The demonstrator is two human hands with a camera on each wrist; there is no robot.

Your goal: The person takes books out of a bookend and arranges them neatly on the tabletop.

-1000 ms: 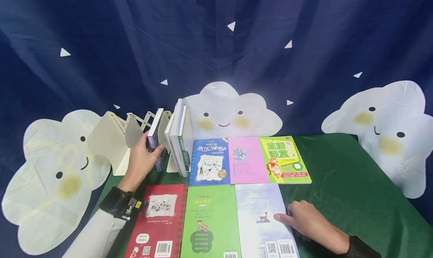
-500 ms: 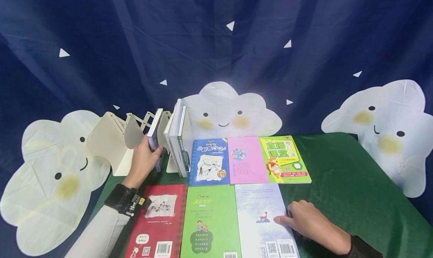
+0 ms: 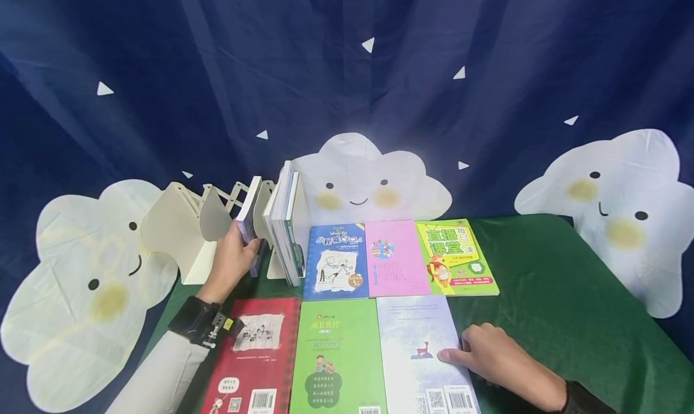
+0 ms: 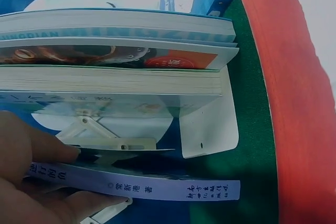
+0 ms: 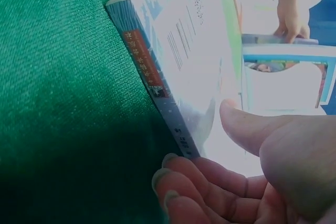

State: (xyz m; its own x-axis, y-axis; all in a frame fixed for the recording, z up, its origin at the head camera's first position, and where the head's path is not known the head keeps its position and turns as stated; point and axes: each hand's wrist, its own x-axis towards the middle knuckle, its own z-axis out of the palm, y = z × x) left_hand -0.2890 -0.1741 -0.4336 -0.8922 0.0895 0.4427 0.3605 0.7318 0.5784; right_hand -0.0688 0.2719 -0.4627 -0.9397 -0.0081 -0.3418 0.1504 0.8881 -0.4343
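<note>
My left hand (image 3: 230, 260) grips a slim book with a lilac spine (image 4: 131, 182), thumb on one side and fingers on the other. The book stands upright between plates of a cream metal bookend rack (image 3: 179, 227). To its right in the head view, several books (image 3: 284, 227) stand on edge. My right hand (image 3: 496, 354) holds the right edge of a pale blue book (image 3: 417, 329) lying flat, its back cover marked with a small red deer. In the right wrist view, the thumb is over that cover and curled fingers (image 5: 181, 182) are by the spine.
Left of the pale blue book lie a green book (image 3: 338, 354) and a red book (image 3: 257, 354). Behind them lie a blue comic book (image 3: 336, 260), a pink book (image 3: 398, 257) and a yellow-green book (image 3: 458, 257). A green cloth (image 3: 553, 293) covers the table.
Between the first frame and the second, my left hand and wrist shift slightly right while keeping the lilac-spined book. The right hand stays at the pale blue book.
</note>
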